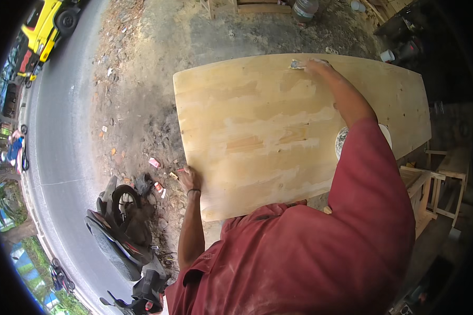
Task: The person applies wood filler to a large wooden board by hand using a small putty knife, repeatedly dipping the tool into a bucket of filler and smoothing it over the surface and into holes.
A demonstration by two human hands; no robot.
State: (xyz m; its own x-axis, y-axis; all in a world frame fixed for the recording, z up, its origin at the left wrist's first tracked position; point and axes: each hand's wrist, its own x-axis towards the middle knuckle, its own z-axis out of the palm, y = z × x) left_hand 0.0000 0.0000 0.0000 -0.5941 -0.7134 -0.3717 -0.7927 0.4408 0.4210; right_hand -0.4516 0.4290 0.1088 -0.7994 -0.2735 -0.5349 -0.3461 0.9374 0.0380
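A broad pale plywood panel [231, 110] lies before me, its surface streaked with whitish patches. My right hand [317, 67] is closed around a putty knife [297, 64], whose blade meets the wood by the far edge. At the panel's left edge, near the close corner, my left hand [189, 179] grips the rim; its fingertips are partly hidden. A round white tub [341, 144] with greyish-white contents sits on the panel, partly covered by my right sleeve.
To the left stands a parked motorcycle [118, 231] beside a paved road [63, 142], where a yellow truck [47, 26] shows at the top. Litter lies on the dirt [131, 105]. Wooden frames [431, 194] stand at the right, and a clear water jug [305, 9] sits beyond the panel.
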